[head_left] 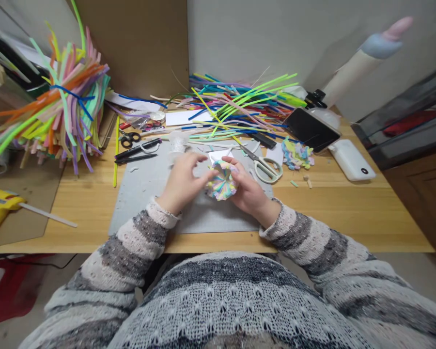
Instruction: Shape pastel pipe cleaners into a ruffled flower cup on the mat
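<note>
A round, ruffled rosette of pastel pipe cleaners (222, 186) is held above the grey cutting mat (145, 203), its pleats fanning out from the centre. My right hand (252, 191) grips its right side, thumb and fingers closed around the edge. On the other side is my left hand (183, 182), slightly blurred, with its index finger and thumb apart. The left thumb tip meets the rosette's left edge; the lower left fingers are hidden. Just behind the hands lie a small white card (221, 154) and a clear spool (178, 143). Pale-handled scissors (267, 169) rest beside my right hand.
Loose pipe cleaners (240, 102) pile up along the back. A tied bundle (69, 106) stands left, above a yellow glue gun (0, 208). Black scissors (130, 139) and markers (138, 150) lie left. At right are another pastel piece (297, 154), a phone (311, 128) and a white power bank (352, 160).
</note>
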Available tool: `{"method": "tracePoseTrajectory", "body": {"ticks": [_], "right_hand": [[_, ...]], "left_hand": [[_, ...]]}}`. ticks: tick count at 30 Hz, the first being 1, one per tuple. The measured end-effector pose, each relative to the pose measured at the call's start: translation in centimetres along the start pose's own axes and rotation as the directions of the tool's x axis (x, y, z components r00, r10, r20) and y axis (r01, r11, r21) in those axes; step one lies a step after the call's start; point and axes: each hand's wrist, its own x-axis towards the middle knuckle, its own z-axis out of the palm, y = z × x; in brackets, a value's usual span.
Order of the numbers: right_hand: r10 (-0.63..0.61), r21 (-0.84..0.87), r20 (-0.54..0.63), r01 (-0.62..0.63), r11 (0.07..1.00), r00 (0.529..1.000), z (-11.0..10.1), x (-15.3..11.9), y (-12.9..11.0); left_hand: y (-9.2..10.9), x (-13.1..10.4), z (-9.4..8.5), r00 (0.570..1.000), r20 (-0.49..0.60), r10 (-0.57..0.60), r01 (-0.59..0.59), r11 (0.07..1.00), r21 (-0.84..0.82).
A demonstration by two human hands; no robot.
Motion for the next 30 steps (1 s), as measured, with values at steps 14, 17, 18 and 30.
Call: {"method": "tracePoseTrajectory", "body": {"ticks": [14, 17, 18, 30], "right_hand": [[0.023, -0.169, -0.005, -0.023, 0.985, 1.0, -0.4, 0.0, 1.3], [0.011, -0.191, -0.009, -0.012, 0.981, 1.0, -0.7, 0.0, 1.5], [0.01, -0.191, -0.004, -0.011, 0.982, 1.0, -0.8, 0.0, 1.5], [0.109, -0.028, -0.05, -0.11, 0.993, 0.993, -0.7, 0.9, 1.2]], "left_hand": [[1.1, 0.1, 2.0, 0.997, -0.05, -0.065, 0.069, 0.994, 0.084], [1.0, 0.0, 2.0, 0.997, -0.054, -0.054, 0.058, 0.995, 0.081], [1.0, 0.0, 2.0, 0.997, -0.047, -0.058, 0.062, 0.995, 0.082], [0.9, -0.1, 1.3, 0.995, 0.059, -0.078, 0.086, 0.987, -0.135]]}}
